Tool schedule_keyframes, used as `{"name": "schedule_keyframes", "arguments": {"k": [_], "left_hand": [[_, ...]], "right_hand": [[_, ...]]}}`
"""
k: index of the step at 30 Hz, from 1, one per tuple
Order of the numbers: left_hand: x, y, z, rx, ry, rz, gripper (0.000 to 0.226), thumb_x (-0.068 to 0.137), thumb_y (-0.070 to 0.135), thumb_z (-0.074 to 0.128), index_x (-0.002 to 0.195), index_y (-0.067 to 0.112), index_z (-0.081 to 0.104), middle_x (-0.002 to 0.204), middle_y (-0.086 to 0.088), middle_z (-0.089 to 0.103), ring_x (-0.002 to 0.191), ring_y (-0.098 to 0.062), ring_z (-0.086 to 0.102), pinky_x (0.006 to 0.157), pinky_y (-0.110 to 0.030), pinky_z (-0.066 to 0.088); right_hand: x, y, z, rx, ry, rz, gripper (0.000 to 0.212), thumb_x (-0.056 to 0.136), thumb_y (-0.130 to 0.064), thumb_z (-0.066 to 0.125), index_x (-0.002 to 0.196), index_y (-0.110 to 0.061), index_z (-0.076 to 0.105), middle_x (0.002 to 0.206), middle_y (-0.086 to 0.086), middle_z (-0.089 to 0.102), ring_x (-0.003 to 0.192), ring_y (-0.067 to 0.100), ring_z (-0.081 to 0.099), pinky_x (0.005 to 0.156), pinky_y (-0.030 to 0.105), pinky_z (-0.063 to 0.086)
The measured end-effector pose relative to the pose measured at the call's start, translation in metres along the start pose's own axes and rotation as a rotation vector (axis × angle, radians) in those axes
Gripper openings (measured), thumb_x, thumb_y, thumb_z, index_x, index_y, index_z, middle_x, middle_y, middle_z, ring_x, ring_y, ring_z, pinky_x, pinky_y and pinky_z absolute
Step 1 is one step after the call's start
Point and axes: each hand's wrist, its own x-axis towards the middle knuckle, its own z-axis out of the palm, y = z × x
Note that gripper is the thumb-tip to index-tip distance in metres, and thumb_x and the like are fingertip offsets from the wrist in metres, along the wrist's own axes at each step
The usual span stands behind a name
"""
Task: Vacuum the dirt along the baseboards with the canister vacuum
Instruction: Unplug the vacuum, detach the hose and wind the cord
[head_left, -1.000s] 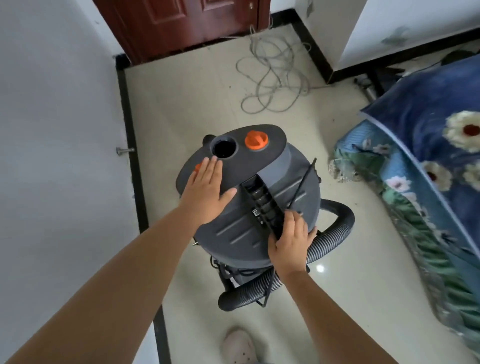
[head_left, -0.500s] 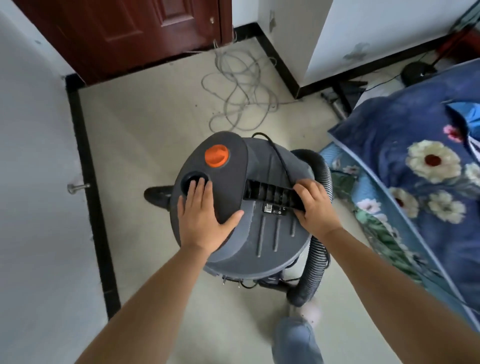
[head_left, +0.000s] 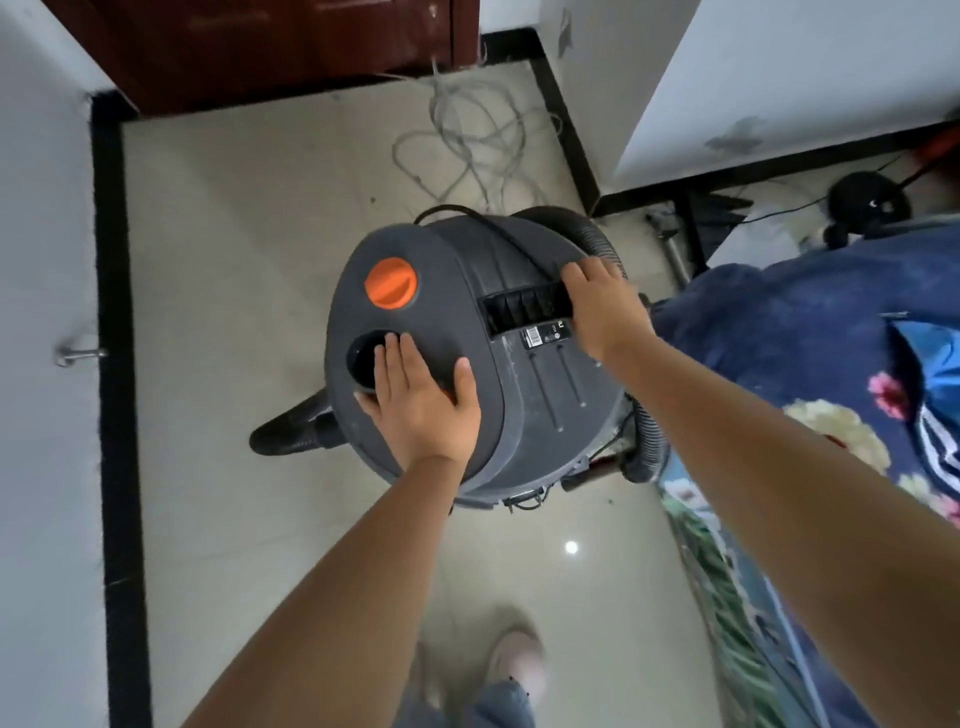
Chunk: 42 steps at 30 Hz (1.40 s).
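Observation:
The grey canister vacuum (head_left: 524, 395) stands on the tile floor in the middle of the view, with an orange knob (head_left: 390, 283) and a round port on its top. My left hand (head_left: 422, 400) lies flat on the lid beside the port, fingers spread. My right hand (head_left: 602, 306) is curled around the right end of the black carry handle (head_left: 524, 310). The ribbed black hose (head_left: 644, 431) wraps around the far and right side, and a black nozzle (head_left: 291, 434) sticks out at lower left. A black baseboard (head_left: 117, 364) runs along the left wall.
A tangle of grey cable (head_left: 467, 145) lies on the floor near the dark red door (head_left: 291, 47). A blue floral bedspread (head_left: 810, 374) crowds the right side. A metal doorstop (head_left: 78, 354) juts from the left wall. My shoe (head_left: 514, 665) is at the bottom.
The vacuum has turned anticlockwise under my hands, bringing the port and knob round to the left. My right hand has gone from the near end of the handle to its right end. The view has tilted down.

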Motion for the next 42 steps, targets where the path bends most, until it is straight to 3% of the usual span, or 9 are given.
{"name": "schedule_keyframes", "arguments": {"k": [4, 8, 16, 22, 28, 36, 42], "left_hand": [[0.031, 0.022, 0.012, -0.106, -0.02, -0.104, 0.073, 0.09, 0.042, 0.032, 0.15, 0.007, 0.012, 0.159, -0.007, 0.004, 0.147, -0.021, 0.002, 0.116, -0.048, 0.0], [0.057, 0.047, 0.014, -0.197, 0.012, -0.39, 0.074, 0.094, 0.028, 0.051, 0.15, 0.007, 0.007, 0.158, -0.011, 0.005, 0.147, -0.025, 0.004, 0.116, -0.051, 0.006], [0.135, 0.077, 0.017, -0.315, 0.05, -0.318, 0.071, 0.093, 0.017, 0.05, 0.15, 0.003, 0.01, 0.156, -0.012, 0.015, 0.144, -0.026, 0.016, 0.118, -0.034, 0.012], [0.197, 0.097, 0.024, -0.352, 0.098, -0.323, 0.069, 0.094, 0.015, 0.048, 0.15, 0.004, 0.009, 0.157, -0.009, 0.012, 0.145, -0.023, 0.013, 0.117, -0.029, 0.012], [0.234, 0.134, 0.041, -0.368, 0.167, -0.403, 0.071, 0.094, 0.017, 0.048, 0.15, 0.005, 0.007, 0.158, -0.007, 0.01, 0.146, -0.023, 0.012, 0.117, -0.03, 0.013], [0.214, 0.221, 0.09, -0.409, 0.179, -0.453, 0.07, 0.093, 0.015, 0.049, 0.151, 0.007, 0.01, 0.157, -0.007, 0.015, 0.144, -0.023, 0.018, 0.113, -0.028, 0.018], [0.19, 0.297, 0.139, -0.341, 0.029, -0.409, 0.074, 0.096, 0.019, 0.044, 0.149, 0.0, -0.004, 0.158, -0.012, -0.003, 0.147, -0.024, 0.001, 0.119, -0.031, 0.006]], "right_hand": [[0.023, 0.021, -0.001, -0.078, -0.019, -0.025, 0.044, 0.086, 0.002, 0.045, 0.129, -0.004, 0.039, 0.129, 0.015, 0.044, 0.124, 0.034, 0.036, 0.106, 0.039, 0.024], [0.042, 0.038, -0.011, -0.1, -0.05, 0.02, 0.039, 0.088, -0.003, 0.042, 0.127, -0.005, 0.041, 0.129, 0.013, 0.045, 0.122, 0.031, 0.037, 0.1, 0.038, 0.028], [0.111, 0.047, -0.032, -0.063, -0.069, 0.07, 0.035, 0.089, -0.004, 0.039, 0.124, -0.003, 0.044, 0.126, 0.015, 0.046, 0.12, 0.032, 0.038, 0.098, 0.039, 0.027], [0.183, 0.058, -0.039, -0.07, -0.05, -0.053, 0.032, 0.09, -0.004, 0.038, 0.121, -0.003, 0.044, 0.125, 0.013, 0.048, 0.118, 0.032, 0.041, 0.098, 0.038, 0.028], [0.251, 0.081, -0.062, -0.168, -0.115, -0.231, 0.037, 0.087, -0.007, 0.048, 0.124, -0.005, 0.041, 0.124, 0.012, 0.049, 0.118, 0.031, 0.044, 0.097, 0.036, 0.032], [0.267, 0.173, -0.079, -0.284, -0.185, -0.26, 0.042, 0.084, -0.003, 0.053, 0.124, -0.004, 0.04, 0.121, 0.014, 0.051, 0.117, 0.032, 0.046, 0.096, 0.037, 0.036], [0.258, 0.267, -0.093, -0.277, -0.182, -0.211, 0.037, 0.083, -0.002, 0.053, 0.119, -0.004, 0.045, 0.118, 0.012, 0.053, 0.114, 0.03, 0.048, 0.094, 0.036, 0.037]]}}
